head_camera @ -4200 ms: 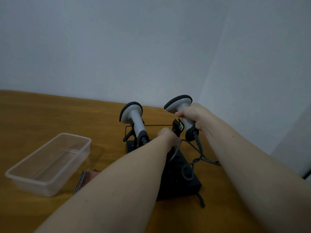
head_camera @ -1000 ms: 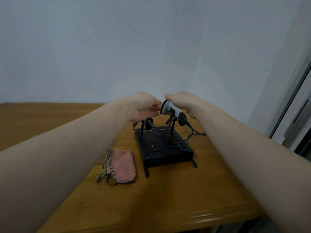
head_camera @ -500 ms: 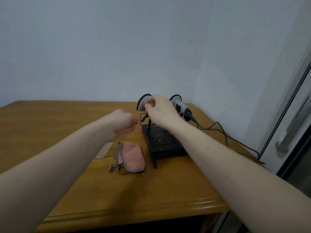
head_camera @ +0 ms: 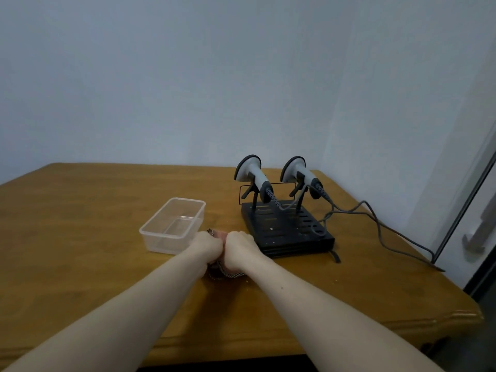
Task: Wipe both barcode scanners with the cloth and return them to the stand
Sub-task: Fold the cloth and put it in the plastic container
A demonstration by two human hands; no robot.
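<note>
Both hands meet over the cloth point(head_camera: 225, 272) near the middle of the wooden bench point(head_camera: 80, 237). The left hand point(head_camera: 205, 244) and the right hand point(head_camera: 240, 247) sit knuckle to knuckle, fingers curled down into the fabric, so each grip is closed on the cloth. Most of it is hidden under them; what shows is a pinkish patch between the fists and a dark checked woven edge below the wrists, lying on the bench.

The two scanners are back on the stand point(head_camera: 287, 226), a flat black slotted plate with thin black wire prongs and a wire frame at its rear. The left scanner point(head_camera: 251, 174) and the right scanner point(head_camera: 298, 174) both lean in the prongs, their rounded grey heads with dark rims tilted up and away, dark handle ends pointing down toward the plate. A grey coiled cord runs from each handle; a thin cable point(head_camera: 375, 218) loops across the bench to the right edge.

Just left of the hands stands a clear plastic tub point(head_camera: 171, 226), rectangular with rounded corners, close to the left hand. The stand is just beside the right hand on the other side, so the cloth lies between tub and stand.

The bench has a smooth brown top with a moulded front edge; wide bare wood lies to the left and toward the front
</note>
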